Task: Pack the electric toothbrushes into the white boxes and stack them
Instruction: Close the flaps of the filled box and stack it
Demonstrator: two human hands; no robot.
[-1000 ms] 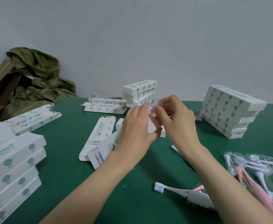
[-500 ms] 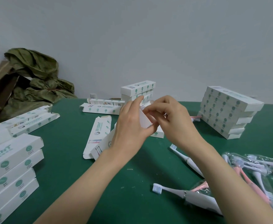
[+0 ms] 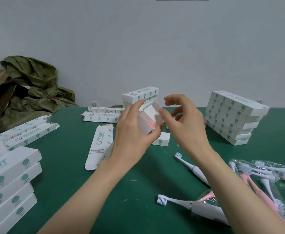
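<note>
Closing seems the step in hand. Left hand [image 3: 131,137] grips the white box [image 3: 143,123] above the table's [image 3: 67,166] middle, a pink toothbrush [image 3: 151,124] showing in its open end. Right hand [image 3: 187,125], loose and holding nothing, should push the flap [image 3: 157,108] in squarely, not crushing it.

The right hand [image 3: 187,125] has let go of the box [image 3: 146,121] and drawn back to the right, fingers loosely curled, thumb still by the end flap. The left hand [image 3: 133,139] now holds the box alone. The toothbrush [image 3: 151,125] that stuck out a second ago sits inside the open end.
</note>
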